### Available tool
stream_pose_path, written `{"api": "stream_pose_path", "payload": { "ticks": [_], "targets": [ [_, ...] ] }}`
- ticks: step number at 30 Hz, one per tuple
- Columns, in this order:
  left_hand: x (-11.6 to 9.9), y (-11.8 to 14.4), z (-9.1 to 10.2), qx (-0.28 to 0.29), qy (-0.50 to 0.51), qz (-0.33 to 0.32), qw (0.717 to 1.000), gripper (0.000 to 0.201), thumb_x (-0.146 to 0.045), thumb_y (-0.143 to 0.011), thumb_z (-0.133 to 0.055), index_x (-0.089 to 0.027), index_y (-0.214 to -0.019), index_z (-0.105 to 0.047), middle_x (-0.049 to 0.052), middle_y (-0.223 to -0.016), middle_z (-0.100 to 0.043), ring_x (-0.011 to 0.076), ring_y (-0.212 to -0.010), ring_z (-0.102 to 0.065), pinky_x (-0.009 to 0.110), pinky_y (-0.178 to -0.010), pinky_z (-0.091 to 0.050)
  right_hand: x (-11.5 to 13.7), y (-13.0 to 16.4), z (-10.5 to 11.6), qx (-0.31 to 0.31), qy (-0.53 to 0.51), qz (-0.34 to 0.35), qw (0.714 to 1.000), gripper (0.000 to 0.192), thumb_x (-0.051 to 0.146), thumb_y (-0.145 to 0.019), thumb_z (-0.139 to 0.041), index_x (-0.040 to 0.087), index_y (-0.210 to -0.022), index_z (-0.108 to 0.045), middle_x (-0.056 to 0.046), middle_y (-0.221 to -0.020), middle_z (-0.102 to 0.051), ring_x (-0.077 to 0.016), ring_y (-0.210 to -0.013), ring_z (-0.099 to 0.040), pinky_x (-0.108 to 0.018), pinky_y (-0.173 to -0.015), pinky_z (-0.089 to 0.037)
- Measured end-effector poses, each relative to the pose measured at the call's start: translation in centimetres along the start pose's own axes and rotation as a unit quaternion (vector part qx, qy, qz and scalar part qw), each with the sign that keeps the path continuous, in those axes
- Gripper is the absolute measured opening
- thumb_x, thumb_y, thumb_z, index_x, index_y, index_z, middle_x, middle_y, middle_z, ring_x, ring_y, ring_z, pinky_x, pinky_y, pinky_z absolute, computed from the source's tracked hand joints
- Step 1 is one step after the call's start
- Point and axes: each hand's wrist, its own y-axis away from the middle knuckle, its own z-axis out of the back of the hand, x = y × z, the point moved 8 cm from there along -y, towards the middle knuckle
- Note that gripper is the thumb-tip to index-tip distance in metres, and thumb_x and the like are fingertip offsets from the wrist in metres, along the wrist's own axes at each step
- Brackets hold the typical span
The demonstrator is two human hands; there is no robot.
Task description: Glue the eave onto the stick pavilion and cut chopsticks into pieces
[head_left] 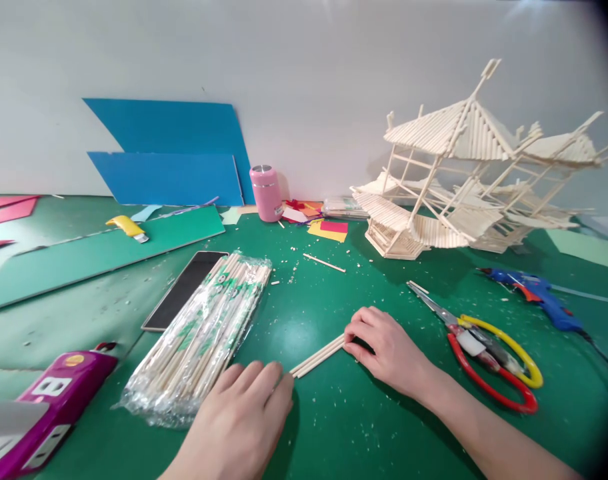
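Here the two hands meet at opposite ends of a few loose sticks [318,357] lying flat on the green mat [334,413]: the right hand [389,350] curls its fingers down over the far end, seemingly pinning or pinching it, while the left hand [241,417] lies palm down with fingers close together, its fingertips at the near end, as if to keep the sticks side by side and level against the mat. Whether the right fingers truly grip the sticks or only press on them I cannot tell. Just left of the left hand, touching its side, lies a plastic-wrapped bundle [204,333] of more sticks, within easy reach as a supply. Scissors [484,353] with red and yellow handles rest just right of the right hand, blades pointing away, and a blue glue gun [539,297] lies further right, both on the working side. A stick-built model [464,187] stands at the back by the wall, out of the way of the hands; a pink cup [265,193], blue sheets [174,160] and a yellow knife [128,228] sit well apart at the rear left, and a purple power strip [39,413] sits at the near left edge
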Motion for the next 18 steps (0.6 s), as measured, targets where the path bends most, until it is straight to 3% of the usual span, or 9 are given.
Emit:
{"api": "stream_pose_path", "payload": {
  "ticks": [3, 10, 18],
  "targets": [
    [0.2, -2.6, -1.1, 0.059, -0.031, 0.035, 0.997, 0.023, -0.015, -0.081, -0.037, -0.019, -0.073, -0.059, 0.006, -0.073, -0.059, 0.0203, -0.064, -0.053, 0.033, -0.058, -0.039, -0.1, 0.1, 0.1, 0.008, 0.005, -0.004, 1.000, 0.008, 0.020, -0.082, -0.051, 0.021, -0.078, -0.057, -0.001, -0.081, -0.055, -0.0155, -0.079, -0.049, -0.030, -0.071, -0.038],
    [1.6, -3.3, -3.5, 0.102, 0.025, 0.058, 0.993, 0.026, -0.010, -0.084, -0.031, -0.017, -0.081, -0.056, 0.006, -0.080, -0.057, 0.0183, -0.071, -0.054, 0.032, -0.067, -0.040, -0.3, 0.3, 0.7, 0.017, -0.015, -0.005, 1.000, 0.010, 0.019, -0.082, -0.051, 0.020, -0.074, -0.056, -0.001, -0.082, -0.054, -0.0153, -0.080, -0.048, -0.029, -0.071, -0.038],
    [2.3, -5.5, -2.5, 0.115, 0.040, 0.071, 0.990, 0.025, -0.016, -0.085, -0.030, -0.016, -0.077, -0.054, 0.007, -0.076, -0.059, 0.0200, -0.069, -0.054, 0.032, -0.063, -0.040, -0.4, 0.4, 0.7, 0.046, -0.006, 0.000, 0.999, 0.013, 0.021, -0.084, -0.049, 0.020, -0.073, -0.056, 0.000, -0.077, -0.057, -0.0150, -0.076, -0.048, -0.028, -0.067, -0.037]
  ]
}}
